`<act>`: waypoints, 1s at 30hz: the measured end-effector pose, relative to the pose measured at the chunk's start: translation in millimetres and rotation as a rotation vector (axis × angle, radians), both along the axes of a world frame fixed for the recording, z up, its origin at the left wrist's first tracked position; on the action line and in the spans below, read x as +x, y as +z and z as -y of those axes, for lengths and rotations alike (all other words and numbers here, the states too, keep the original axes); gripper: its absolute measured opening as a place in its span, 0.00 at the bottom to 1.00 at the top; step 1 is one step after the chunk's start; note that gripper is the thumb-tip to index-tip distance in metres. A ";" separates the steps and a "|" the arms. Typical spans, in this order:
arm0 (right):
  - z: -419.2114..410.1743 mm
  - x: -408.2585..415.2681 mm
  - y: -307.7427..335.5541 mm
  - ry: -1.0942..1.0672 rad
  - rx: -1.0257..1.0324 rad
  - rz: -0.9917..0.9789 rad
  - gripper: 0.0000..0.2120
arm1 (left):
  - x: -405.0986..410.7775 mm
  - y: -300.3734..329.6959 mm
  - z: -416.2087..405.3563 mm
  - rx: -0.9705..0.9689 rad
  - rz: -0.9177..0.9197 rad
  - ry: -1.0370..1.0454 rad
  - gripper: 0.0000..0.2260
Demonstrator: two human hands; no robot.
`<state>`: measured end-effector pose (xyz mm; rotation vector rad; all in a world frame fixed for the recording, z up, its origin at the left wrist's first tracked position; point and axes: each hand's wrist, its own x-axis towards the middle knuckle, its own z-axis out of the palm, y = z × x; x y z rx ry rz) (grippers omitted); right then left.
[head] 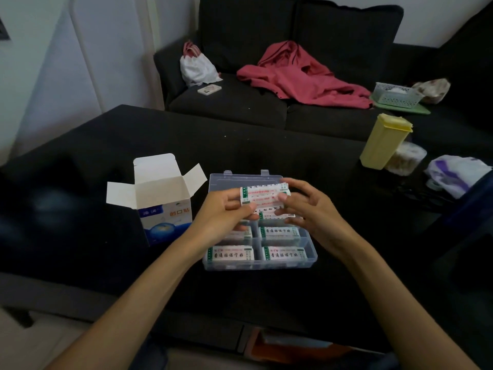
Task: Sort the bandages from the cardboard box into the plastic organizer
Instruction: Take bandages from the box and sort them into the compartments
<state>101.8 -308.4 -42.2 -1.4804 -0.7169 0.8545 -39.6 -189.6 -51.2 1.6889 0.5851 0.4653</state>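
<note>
A clear plastic organizer (pixel 310 256) lies open on the black table, with white and green bandage packs (pixel 281 253) in its near compartments. Above its middle I hold a small stack of bandages (pixel 264 195). My left hand (pixel 226 213) grips the stack's left end and my right hand (pixel 306 206) pinches its right end with the fingertips. The cardboard box (pixel 165 198), white and blue, stands upright to the left of the organizer with its top flaps open. Its inside is not visible.
A yellow lidded container (pixel 382 141) and a round tub (pixel 405 158) stand at the table's right, beside a crumpled plastic bag (pixel 456 174). Behind the table is a dark sofa with a red garment (pixel 301 76), a white bag (pixel 197 66), a phone (pixel 209 89) and a small basket (pixel 394 94).
</note>
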 end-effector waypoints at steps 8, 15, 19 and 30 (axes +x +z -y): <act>-14.3 2.6 1.7 -0.064 0.099 0.124 0.13 | 0.5 8.0 -14.4 0.008 0.061 0.053 0.07; -23.2 4.6 -3.4 -0.043 0.031 0.062 0.12 | -4.0 4.9 -25.3 -0.011 0.069 0.080 0.12; -22.8 4.6 -4.4 0.002 0.001 0.015 0.12 | -7.0 3.5 -27.3 0.021 0.085 0.085 0.12; -27.8 -8.4 -14.2 -0.039 0.070 -0.346 0.09 | -1.3 1.3 -20.6 -0.035 0.056 0.131 0.06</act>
